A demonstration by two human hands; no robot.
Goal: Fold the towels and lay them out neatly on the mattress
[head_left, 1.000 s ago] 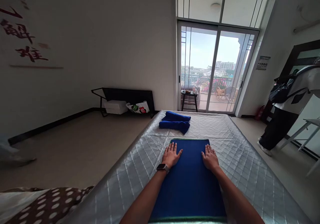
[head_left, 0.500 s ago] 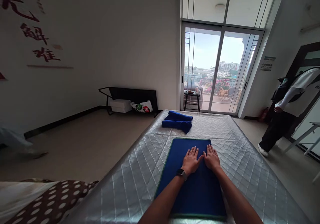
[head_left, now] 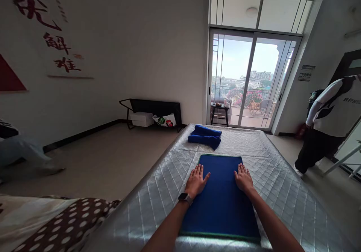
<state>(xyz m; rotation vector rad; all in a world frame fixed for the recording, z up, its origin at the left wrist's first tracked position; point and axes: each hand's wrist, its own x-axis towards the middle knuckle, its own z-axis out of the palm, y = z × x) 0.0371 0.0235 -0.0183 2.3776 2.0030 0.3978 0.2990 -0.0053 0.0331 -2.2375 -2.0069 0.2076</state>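
Observation:
A blue towel (head_left: 221,203) with green edging lies flat on the silver quilted bed cover (head_left: 158,192). My left hand (head_left: 196,180), a watch on its wrist, rests with fingers stretched over the towel's left edge. On the opposite edge my right hand (head_left: 243,177) lies flat, its fingers extended too. Neither hand grips anything. Beyond the towel, two blue rolled or folded cloths (head_left: 204,141) sit side by side near the bed's far end.
Brown polka-dot bedding (head_left: 64,225) is at the lower left. One person (head_left: 324,120) stands right of the bed; another person (head_left: 22,150) is at the far left. By the wall is a black bench (head_left: 153,107), and a stool (head_left: 220,111) stands near the glass door.
My hands have slid apart from the towel's middle out to its left and right edges. The view has shifted slightly, and the person on the right has moved.

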